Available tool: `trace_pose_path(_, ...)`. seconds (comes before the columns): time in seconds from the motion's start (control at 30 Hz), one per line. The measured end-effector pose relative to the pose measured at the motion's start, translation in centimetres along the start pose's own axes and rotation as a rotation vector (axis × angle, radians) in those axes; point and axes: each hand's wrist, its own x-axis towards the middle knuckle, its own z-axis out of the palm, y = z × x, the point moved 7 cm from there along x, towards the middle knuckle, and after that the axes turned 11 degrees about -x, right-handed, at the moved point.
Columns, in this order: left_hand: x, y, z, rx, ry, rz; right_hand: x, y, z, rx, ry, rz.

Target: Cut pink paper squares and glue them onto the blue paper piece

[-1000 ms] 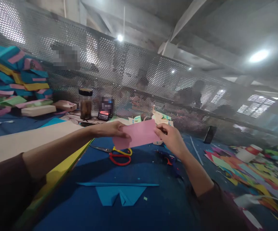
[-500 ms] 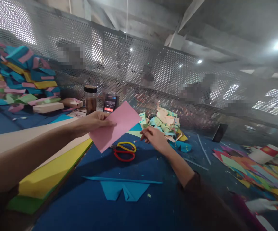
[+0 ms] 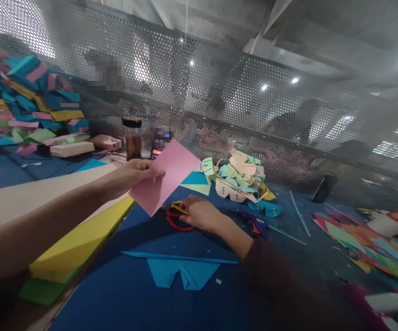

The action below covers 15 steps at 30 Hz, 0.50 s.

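Now pink paper [image 3: 167, 179] is pinched by the left hand [image 3: 138, 174]. Scissors' handles [image 3: 173, 224] are touched by the right hand [image 3: 199, 212], grip unclear.

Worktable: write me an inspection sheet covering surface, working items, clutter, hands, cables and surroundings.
Surface: blue tabletop, a few small paper scraps on it.
Working items: pink paper, held above the tabletop; scissors with red and yellow handles; folded blue paper, lying nearest the camera.
Clutter: heap of paper pieces, glue gun, jar, phone at right, loose coloured sheets, paper pile at left.
Hands: left hand grips the pink paper; right hand is at the scissors' handles, grip unclear.
Cables: nothing clearly seen; a small white item at far left might be a cord.
Surroundings: perforated screen behind; blurred people beyond.
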Motion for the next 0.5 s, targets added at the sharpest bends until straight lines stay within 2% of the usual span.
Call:
trace_pose_path(0.13,0.2,-0.2,-0.5,0.005,0.015,-0.002,0.1,-0.3,0.0,-0.035,-0.022,0.017)
trace_pose_path(0.3,-0.1,0.1,-0.3,-0.002,0.037,0.000,-0.4,-0.1,-0.3,-0.045,0.013,0.104)
trace_pose_path(0.5,-0.8,0.8,0.4,-0.020,0.028,-0.020,-2.3,3.4,-1.5,0.108,0.053,0.311)
